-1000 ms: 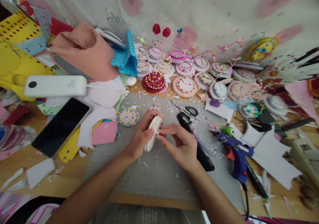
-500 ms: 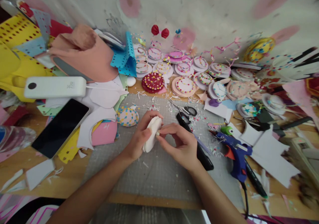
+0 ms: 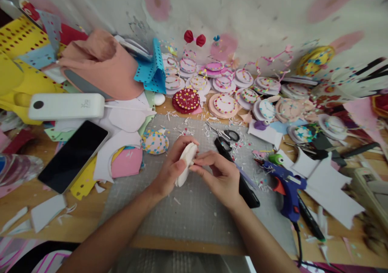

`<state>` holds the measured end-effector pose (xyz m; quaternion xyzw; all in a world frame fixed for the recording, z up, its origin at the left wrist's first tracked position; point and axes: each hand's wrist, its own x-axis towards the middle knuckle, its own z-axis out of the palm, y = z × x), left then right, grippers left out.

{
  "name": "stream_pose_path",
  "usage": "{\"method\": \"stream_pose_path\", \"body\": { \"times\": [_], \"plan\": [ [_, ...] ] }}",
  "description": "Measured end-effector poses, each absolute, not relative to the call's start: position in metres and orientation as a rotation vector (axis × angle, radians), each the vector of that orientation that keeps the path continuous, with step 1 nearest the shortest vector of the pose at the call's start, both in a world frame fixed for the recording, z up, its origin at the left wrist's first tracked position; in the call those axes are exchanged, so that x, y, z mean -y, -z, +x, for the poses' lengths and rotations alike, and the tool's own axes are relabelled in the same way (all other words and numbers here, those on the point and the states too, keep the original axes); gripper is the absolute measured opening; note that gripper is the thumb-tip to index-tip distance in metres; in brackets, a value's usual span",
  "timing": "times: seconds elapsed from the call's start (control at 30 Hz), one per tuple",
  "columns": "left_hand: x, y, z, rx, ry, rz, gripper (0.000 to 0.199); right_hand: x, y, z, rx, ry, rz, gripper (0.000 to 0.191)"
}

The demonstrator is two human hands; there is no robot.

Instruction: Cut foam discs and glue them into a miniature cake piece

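A white, rounded, layered piece is held tilted on edge above the grey cutting mat. My left hand grips it from the left, thumb across its face and fingers behind. My right hand is closed in a pinch against the piece's right side; what lies between thumb and forefinger is too small to name. Left of the hands lies a round piece with blue and yellow stars. Scissors and a long black tool rest to the right.
Several decorated miniature hats stand along the back. A blue glue gun with its cord and a marker lie on the right. To the left are a phone, a white power bank and paper scraps.
My right thumb and forefinger have closed slightly together at the white piece's side, hiding the small pale bit seen between them before. The white piece has tilted very slightly.
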<state>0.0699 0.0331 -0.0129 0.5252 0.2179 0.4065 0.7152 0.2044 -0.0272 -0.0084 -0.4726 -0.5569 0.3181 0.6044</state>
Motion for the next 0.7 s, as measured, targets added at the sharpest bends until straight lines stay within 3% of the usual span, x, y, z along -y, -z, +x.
{"method": "stream_pose_path", "body": {
  "times": [0.23,0.47,0.7],
  "plan": [
    [-0.028,0.013,0.070,-0.476,-0.890,1.120,0.051,0.028,0.009,0.207,1.316,-0.686,-1.174,0.009],
    [-0.028,0.019,0.072,-0.496,-0.949,1.087,0.051,0.029,0.003,0.210,1.511,-0.472,-1.106,0.029],
    [-0.027,0.019,0.072,-0.505,-0.998,1.042,0.053,0.030,-0.003,0.211,1.502,-0.400,-1.141,0.021]
  ]
}}
